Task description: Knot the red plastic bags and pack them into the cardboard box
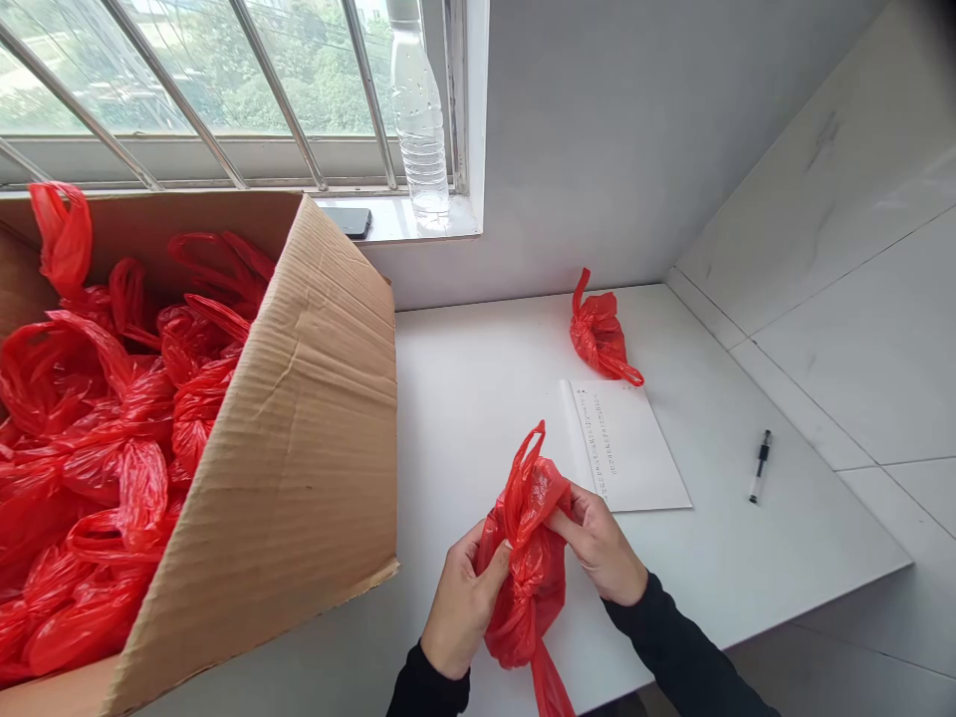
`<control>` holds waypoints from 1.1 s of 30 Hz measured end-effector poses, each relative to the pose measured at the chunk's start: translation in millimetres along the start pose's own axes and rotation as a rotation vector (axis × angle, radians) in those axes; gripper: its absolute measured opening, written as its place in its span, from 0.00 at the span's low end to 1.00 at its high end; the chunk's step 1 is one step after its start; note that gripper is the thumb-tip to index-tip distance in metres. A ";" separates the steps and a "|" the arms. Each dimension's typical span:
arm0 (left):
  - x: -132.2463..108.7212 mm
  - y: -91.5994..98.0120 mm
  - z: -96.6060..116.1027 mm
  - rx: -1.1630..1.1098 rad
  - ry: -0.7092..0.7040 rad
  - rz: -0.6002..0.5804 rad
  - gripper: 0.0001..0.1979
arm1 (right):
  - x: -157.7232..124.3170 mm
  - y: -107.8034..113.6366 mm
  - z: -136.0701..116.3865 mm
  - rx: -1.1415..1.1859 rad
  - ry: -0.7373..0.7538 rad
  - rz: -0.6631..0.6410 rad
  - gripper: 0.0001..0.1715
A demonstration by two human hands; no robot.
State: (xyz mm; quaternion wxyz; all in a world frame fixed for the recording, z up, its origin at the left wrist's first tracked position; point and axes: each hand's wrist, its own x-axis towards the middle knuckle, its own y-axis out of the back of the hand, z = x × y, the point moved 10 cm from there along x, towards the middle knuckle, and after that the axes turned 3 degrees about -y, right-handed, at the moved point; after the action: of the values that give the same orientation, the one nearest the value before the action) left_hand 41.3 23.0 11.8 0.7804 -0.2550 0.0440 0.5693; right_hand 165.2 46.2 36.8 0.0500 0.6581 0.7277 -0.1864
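Between my two hands is a knotted red plastic bag (527,578), held up over the near part of the white table (463,398). My left hand (467,597) pinches its left side, thumb pressed near the knot. On the bag's upper right, my right hand (597,543) grips the plastic between thumb and fingers. One handle loop sticks up at the top, and a tail of plastic hangs down at the bottom. The bag's contents are hidden. A second red plastic bag (597,334), also tied, lies at the back of the table.
At left, a large open cardboard box (321,418) holds several tied red bags (112,438). A notebook with writing (634,448) and a pen (760,466) lie on the right. On the windowsill are a clear plastic bottle (419,119) and a dark phone-like object (350,221).
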 end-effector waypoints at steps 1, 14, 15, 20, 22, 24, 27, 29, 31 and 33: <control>0.0 -0.2 0.5 0.007 -0.001 -0.004 0.17 | 0.0 -1.1 0.5 0.011 -0.004 -0.010 0.11; -2.1 4.3 4.7 0.092 -0.042 0.012 0.15 | 0.5 -6.4 -7.3 -0.042 0.000 -0.053 0.13; -2.1 3.9 5.6 0.091 -0.042 0.013 0.15 | 0.4 -5.1 -7.9 -0.046 0.008 -0.040 0.12; -0.9 5.5 6.5 0.087 -0.042 0.022 0.17 | 0.0 -5.9 -8.3 -0.023 0.011 -0.056 0.11; -0.6 7.3 6.5 0.099 -0.050 0.033 0.16 | 0.2 -7.8 -8.0 -0.010 0.005 -0.069 0.11; -0.9 8.3 6.1 0.111 -0.055 0.039 0.15 | 0.3 -9.4 -7.4 0.003 -0.001 -0.078 0.12; -1.6 7.3 5.6 0.116 -0.053 0.033 0.15 | 0.3 -9.5 -6.1 0.008 -0.006 -0.072 0.11; -1.5 6.3 4.7 0.117 -0.042 0.027 0.16 | 0.1 -6.4 -5.9 -0.012 -0.006 -0.045 0.12; -1.0 5.8 3.3 0.117 -0.026 0.021 0.17 | 0.0 -2.5 -6.6 -0.031 -0.002 -0.017 0.11; -0.5 5.4 2.4 0.114 -0.016 0.014 0.17 | -0.1 -1.1 -7.4 -0.025 0.004 -0.018 0.10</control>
State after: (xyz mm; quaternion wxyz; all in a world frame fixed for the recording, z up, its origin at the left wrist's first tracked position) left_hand 35.7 24.8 12.1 0.7901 -0.2052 0.0718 0.5731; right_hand 165.4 48.5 44.0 0.0553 0.6512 0.7360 -0.1765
